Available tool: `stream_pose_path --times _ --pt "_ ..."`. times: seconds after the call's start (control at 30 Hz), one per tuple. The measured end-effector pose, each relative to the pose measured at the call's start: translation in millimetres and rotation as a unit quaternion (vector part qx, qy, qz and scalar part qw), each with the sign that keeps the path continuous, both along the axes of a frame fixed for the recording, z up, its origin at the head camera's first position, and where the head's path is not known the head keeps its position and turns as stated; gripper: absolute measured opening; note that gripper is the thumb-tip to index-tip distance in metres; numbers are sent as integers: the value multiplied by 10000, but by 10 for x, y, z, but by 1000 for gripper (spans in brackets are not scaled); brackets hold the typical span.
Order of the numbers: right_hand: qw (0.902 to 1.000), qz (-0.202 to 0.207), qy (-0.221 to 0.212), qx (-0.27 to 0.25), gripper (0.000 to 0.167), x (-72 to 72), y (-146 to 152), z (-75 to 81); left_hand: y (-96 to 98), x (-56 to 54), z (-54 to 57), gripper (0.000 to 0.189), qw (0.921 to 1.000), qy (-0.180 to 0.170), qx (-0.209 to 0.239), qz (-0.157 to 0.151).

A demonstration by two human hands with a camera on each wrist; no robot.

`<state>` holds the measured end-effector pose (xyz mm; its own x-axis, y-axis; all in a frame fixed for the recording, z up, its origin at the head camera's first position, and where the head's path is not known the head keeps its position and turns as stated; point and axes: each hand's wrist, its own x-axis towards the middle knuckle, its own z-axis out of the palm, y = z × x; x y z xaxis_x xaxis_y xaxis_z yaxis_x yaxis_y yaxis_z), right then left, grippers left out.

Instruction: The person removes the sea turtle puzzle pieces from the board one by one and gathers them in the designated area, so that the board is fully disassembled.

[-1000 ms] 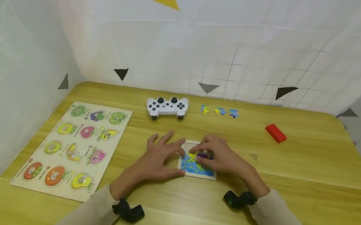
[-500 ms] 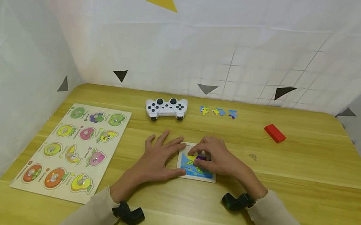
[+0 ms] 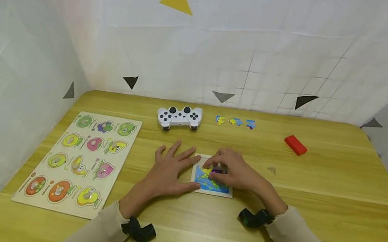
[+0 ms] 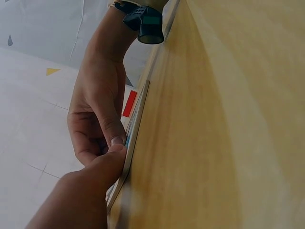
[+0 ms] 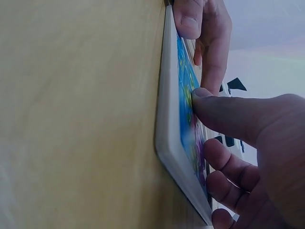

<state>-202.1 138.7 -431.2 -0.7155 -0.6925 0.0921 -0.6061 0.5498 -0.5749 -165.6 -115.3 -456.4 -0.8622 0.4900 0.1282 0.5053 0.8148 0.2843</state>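
A small white-framed puzzle [image 3: 222,193] with a blue and yellow picture lies mid-table. My left hand [image 3: 169,169] lies flat beside it with its fingers spread, and its thumb [image 5: 189,19] touches the frame's left front corner. My right hand [image 3: 233,172] arches over the puzzle, its curled fingers pinching a purple puzzle piece [image 3: 217,170] against the picture. In the right wrist view the right thumb [image 5: 224,112] presses on the blue surface of the puzzle [image 5: 167,119]. The left wrist view shows the right hand [image 4: 95,109] at the frame's edge [image 4: 136,129].
A fruit peg board [image 3: 81,160] lies at the left of the wooden table [image 3: 317,210]. Toward the back are a white game controller [image 3: 179,116], three loose puzzle pieces [image 3: 235,121] and a red block [image 3: 295,145]. White sheet walls enclose three sides.
Both hands stay at the puzzle. The right hand's fingers have drawn in slightly over the purple piece, and the left hand has barely moved.
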Motion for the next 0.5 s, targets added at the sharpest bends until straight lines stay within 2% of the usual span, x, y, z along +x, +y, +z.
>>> stream_pose_path --times 0.27,0.5 --pt "9997 125 87 -204 20 7 7 2 -5 10 0 79 9999 90 95 -29" --pt "9995 95 -73 -280 21 18 -12 24 2 14 12 80 10000 23 60 -5"
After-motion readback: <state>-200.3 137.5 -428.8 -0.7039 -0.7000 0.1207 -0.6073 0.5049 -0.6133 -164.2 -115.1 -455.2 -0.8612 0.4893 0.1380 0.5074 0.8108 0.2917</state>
